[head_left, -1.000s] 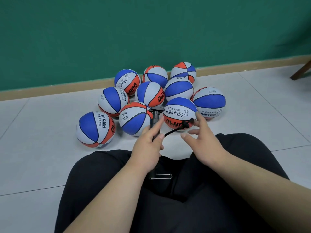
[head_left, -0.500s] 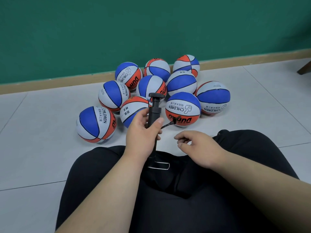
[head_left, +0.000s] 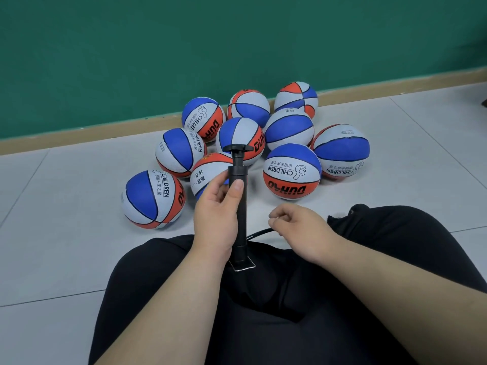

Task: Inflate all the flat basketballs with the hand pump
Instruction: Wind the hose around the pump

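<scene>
Several blue, white and orange basketballs lie clustered on the floor in front of me, the nearest ones at the left (head_left: 152,200) and the middle right (head_left: 292,172). A black hand pump (head_left: 239,206) stands upright between my knees, its T-handle on top and a wire foot at the bottom. My left hand (head_left: 217,219) grips the pump's barrel. My right hand (head_left: 297,227) hovers to the right of the pump with curled fingers pinching the end of the pump's black hose (head_left: 259,233).
I sit on a pale tiled floor (head_left: 66,254) in black trousers (head_left: 290,312). A green wall (head_left: 210,48) with a tan skirting board (head_left: 79,135) runs behind the balls.
My left hand has raised the pump upright and closer to me. My right hand has drawn back from the middle-right ball, bringing the hose end down toward my lap.
</scene>
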